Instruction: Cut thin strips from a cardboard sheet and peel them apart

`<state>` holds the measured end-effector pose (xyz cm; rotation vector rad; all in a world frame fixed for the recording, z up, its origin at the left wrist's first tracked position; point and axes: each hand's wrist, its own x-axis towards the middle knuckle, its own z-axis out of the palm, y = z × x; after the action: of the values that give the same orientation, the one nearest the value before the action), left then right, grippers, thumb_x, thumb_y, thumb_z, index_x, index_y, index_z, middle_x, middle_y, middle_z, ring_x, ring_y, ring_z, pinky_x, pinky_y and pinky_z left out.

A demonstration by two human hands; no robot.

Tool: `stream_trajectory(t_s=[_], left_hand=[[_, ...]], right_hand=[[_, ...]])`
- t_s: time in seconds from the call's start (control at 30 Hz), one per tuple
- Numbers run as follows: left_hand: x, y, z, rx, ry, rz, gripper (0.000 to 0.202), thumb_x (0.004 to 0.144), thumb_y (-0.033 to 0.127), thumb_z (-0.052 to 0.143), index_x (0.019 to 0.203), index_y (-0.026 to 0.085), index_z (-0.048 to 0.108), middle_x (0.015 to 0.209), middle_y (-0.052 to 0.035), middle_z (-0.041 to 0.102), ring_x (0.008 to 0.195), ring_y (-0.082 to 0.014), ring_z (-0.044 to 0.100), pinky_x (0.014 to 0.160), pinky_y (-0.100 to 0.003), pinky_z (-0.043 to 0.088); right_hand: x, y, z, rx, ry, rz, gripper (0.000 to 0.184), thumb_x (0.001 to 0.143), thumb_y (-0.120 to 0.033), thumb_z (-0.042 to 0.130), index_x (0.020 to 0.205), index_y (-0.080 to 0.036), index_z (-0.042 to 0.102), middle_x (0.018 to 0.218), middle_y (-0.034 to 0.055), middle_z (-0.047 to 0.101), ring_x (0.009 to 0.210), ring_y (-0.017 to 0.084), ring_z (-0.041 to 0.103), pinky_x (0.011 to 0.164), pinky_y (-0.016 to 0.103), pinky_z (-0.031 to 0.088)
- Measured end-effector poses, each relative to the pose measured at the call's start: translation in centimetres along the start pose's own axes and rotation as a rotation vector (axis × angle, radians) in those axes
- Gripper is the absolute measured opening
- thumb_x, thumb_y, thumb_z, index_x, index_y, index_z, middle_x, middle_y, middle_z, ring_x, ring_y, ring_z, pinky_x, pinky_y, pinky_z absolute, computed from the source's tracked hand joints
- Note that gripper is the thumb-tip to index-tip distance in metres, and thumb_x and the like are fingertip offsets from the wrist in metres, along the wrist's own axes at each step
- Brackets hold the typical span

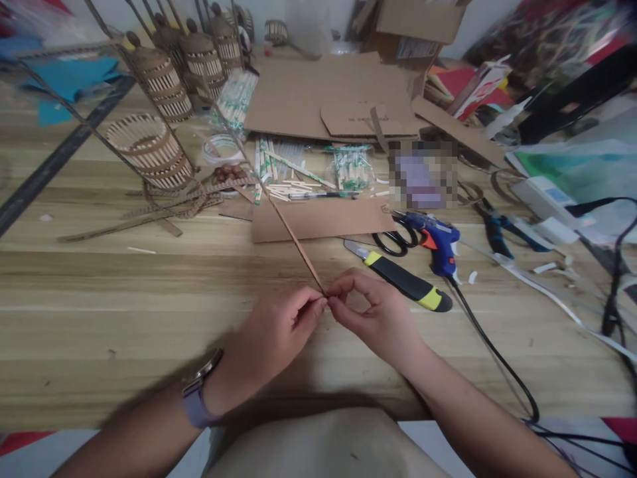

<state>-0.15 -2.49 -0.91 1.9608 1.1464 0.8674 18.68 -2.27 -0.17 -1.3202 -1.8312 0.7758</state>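
Both hands meet over the near middle of the table at the lower end of a long, thin brown cardboard strip (293, 238). My left hand (283, 325), with a watch (204, 372) on its wrist, pinches that end between thumb and fingers. Thumb and index finger of my right hand (375, 312) are pinched on the same tip, touching the left fingertips. The strip slants away to the upper left, over a cardboard piece (343, 218). Just beyond the right hand lies a black and yellow utility knife (405, 279), its blade pointing left.
A blue glue gun (440, 242), black scissors (398, 239) and pliers (497, 229) lie to the right. Wooden sticks (288, 190) and cardboard sheets (298, 93) are behind. A stick basket (149, 149) and several lantern-like pieces (166, 86) stand at left. A cable (492, 352) runs front right.
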Motion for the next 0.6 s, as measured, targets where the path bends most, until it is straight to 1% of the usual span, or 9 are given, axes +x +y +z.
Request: stream_trajectory(t_s=[0.13, 0.23, 0.33, 0.4, 0.47, 0.6], left_hand=[[0.04, 0.04, 0.14, 0.047, -0.001, 0.025, 0.017, 0.097, 0.015, 0.057, 0.083, 0.018, 0.065, 0.069, 0.0045, 0.067, 0.060, -0.0094, 0.058, 0.056, -0.020, 0.040], [0.11, 0.09, 0.22, 0.128, 0.021, 0.104, 0.020, 0.099, 0.014, 0.053, 0.081, 0.018, 0.063, 0.070, 0.0027, 0.067, 0.059, -0.0104, 0.057, 0.056, -0.022, 0.039], [0.09, 0.23, 0.32, 0.216, 0.030, 0.155, 0.023, 0.100, 0.015, 0.048, 0.082, 0.018, 0.062, 0.070, 0.0010, 0.067, 0.059, -0.0119, 0.057, 0.056, -0.024, 0.038], [0.00, 0.35, 0.34, 0.244, 0.021, 0.157, 0.024, 0.101, 0.015, 0.047, 0.083, 0.019, 0.061, 0.071, 0.0002, 0.067, 0.061, -0.0130, 0.058, 0.058, -0.025, 0.039], [-0.09, 0.46, 0.32, 0.253, 0.007, 0.155, 0.024, 0.101, 0.015, 0.046, 0.083, 0.019, 0.061, 0.072, -0.0004, 0.067, 0.062, -0.0138, 0.059, 0.059, -0.026, 0.039], [-0.06, 0.63, 0.08, 0.247, -0.029, 0.140, 0.023, 0.099, 0.013, 0.046, 0.082, 0.019, 0.060, 0.072, -0.0007, 0.067, 0.065, -0.0146, 0.058, 0.061, -0.027, 0.038]], right_hand=[[0.07, -0.14, -0.07, 0.059, -0.032, 0.068, 0.011, 0.080, -0.021, 0.063, 0.070, -0.023, 0.063, 0.068, -0.0015, 0.066, 0.067, 0.014, 0.063, 0.062, 0.026, 0.047], [0.12, -0.19, -0.12, 0.131, -0.069, 0.129, 0.013, 0.077, -0.022, 0.063, 0.065, -0.023, 0.059, 0.066, -0.0024, 0.064, 0.063, 0.013, 0.060, 0.060, 0.025, 0.046], [0.16, -0.22, -0.05, 0.133, -0.081, 0.168, 0.011, 0.075, -0.021, 0.061, 0.065, -0.023, 0.058, 0.064, -0.0035, 0.063, 0.060, 0.012, 0.058, 0.057, 0.024, 0.044], [0.18, -0.27, 0.03, 0.090, -0.060, 0.155, 0.010, 0.075, -0.021, 0.061, 0.066, -0.023, 0.057, 0.063, -0.0035, 0.063, 0.061, 0.013, 0.057, 0.056, 0.025, 0.043], [0.22, -0.33, 0.05, 0.050, -0.046, 0.110, 0.010, 0.076, -0.020, 0.060, 0.067, -0.023, 0.056, 0.064, -0.0033, 0.063, 0.061, 0.013, 0.056, 0.057, 0.025, 0.043], [0.39, -0.41, -0.23, 0.038, -0.103, 0.052, 0.011, 0.076, -0.016, 0.057, 0.068, -0.023, 0.053, 0.064, -0.0040, 0.062, 0.062, 0.013, 0.056, 0.058, 0.025, 0.042]])
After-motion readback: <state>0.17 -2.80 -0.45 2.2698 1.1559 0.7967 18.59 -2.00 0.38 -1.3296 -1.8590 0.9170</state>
